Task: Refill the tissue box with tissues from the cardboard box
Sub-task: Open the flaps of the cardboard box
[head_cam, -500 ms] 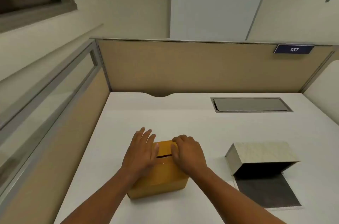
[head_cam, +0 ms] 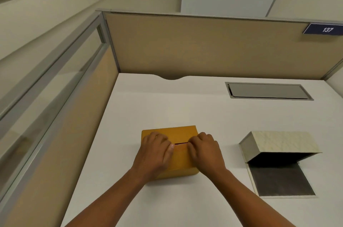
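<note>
Both hands, left hand [head_cam: 155, 154] and right hand [head_cam: 204, 149], curl fingertips into the cardboard box [head_cam: 168, 131] seam at desk centre. Uneven pulling could tear the flap. The open tissue box [head_cam: 278, 143] waits at three o'clock.

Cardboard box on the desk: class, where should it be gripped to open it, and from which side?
Grip the near flap's edge at the dark seam across the top of the cardboard box, coming from above. Both hands, left and right, already rest there with fingers curled at the gap.
</note>
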The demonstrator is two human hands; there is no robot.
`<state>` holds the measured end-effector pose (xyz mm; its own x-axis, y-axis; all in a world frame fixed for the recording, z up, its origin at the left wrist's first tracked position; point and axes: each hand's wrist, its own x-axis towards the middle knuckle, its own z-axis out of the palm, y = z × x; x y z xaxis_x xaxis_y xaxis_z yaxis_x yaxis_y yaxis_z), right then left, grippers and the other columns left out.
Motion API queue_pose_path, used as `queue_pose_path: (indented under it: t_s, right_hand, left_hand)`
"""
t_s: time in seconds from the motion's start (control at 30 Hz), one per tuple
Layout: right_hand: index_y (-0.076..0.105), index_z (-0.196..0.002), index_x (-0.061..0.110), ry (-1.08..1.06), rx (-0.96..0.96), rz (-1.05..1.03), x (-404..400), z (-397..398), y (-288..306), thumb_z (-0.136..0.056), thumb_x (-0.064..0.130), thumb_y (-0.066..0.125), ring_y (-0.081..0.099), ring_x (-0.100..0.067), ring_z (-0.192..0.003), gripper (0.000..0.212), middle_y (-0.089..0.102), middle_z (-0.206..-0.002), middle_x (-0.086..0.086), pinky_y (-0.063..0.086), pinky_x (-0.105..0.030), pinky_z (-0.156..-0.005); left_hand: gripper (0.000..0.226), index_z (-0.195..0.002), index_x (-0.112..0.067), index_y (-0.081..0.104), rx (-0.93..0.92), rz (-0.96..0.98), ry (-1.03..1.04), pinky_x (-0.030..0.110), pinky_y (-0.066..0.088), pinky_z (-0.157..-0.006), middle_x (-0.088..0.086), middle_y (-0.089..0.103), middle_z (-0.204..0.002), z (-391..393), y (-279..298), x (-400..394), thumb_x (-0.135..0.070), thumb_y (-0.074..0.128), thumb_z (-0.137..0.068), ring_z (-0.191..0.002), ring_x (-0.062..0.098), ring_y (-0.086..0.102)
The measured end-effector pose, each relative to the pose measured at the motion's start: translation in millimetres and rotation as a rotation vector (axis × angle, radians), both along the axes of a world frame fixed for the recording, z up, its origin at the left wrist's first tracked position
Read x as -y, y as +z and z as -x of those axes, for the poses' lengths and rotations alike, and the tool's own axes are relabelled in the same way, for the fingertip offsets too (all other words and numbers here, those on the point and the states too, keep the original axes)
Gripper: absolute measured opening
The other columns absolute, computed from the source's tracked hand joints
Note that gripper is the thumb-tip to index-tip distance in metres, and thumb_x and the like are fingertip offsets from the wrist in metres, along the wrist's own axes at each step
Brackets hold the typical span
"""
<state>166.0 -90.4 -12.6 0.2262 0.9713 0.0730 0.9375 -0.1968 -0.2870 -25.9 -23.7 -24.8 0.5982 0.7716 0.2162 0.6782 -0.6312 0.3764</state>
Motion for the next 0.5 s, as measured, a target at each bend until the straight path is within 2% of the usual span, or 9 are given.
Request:
queue_pose_path:
  t_s: [0.13,0.23,0.3,0.43,0.5]
  right_hand:
    - [0.066,-0.096,0.022,0.026,-0.053,-0.016,9,-2,1,-0.096,0.038,0.041,0.054,-0.023,-0.087,0.029,0.06,-0.095,-0.001,0.045,-0.038,-0.071]
    - [0.064,-0.098,0.025,0.061,-0.109,-0.047,19,-6,4,-0.097,0.04,0.041,0.052,-0.018,-0.087,0.028,0.059,-0.095,0.002,0.045,-0.035,-0.075]
    - [0.064,-0.099,0.025,0.094,-0.162,-0.078,26,-9,7,-0.098,0.039,0.044,0.051,-0.015,-0.085,0.024,0.058,-0.094,0.004,0.046,-0.032,-0.074]
    - [0.061,-0.099,0.028,0.168,-0.263,-0.094,42,-11,10,-0.097,0.037,0.049,0.049,-0.008,-0.085,0.016,0.055,-0.093,0.01,0.045,-0.025,-0.072]
    - [0.061,-0.1,0.028,0.191,-0.323,-0.085,52,-10,11,-0.095,0.036,0.048,0.051,-0.007,-0.087,0.016,0.055,-0.094,0.013,0.045,-0.021,-0.073]
  left_hand:
    - [0.038,-0.098,-0.022,0.069,0.028,-0.005,-0.002,0.037,0.049,-0.073,-0.005,0.069,-0.093,-1,6,7,-0.043,0.038,-0.101,-0.087,0.018,0.057]
    - [0.039,-0.088,-0.023,0.068,0.039,-0.046,-0.001,0.027,0.039,-0.06,-0.007,0.066,-0.082,0,15,14,-0.042,0.038,-0.101,-0.076,0.015,0.053]
    - [0.04,-0.082,-0.023,0.067,0.026,-0.041,0.002,0.026,0.034,-0.056,-0.007,0.064,-0.077,1,25,22,-0.041,0.037,-0.101,-0.07,0.013,0.05]
    - [0.04,-0.083,-0.026,0.064,-0.152,0.228,0.05,0.03,0.047,-0.061,-0.006,0.063,-0.078,2,43,34,-0.042,0.034,-0.104,-0.068,0.011,0.055]
    - [0.043,-0.071,-0.026,0.056,-0.225,0.349,0.066,0.031,0.044,-0.058,-0.004,0.056,-0.07,2,50,38,-0.04,0.033,-0.104,-0.064,0.012,0.052]
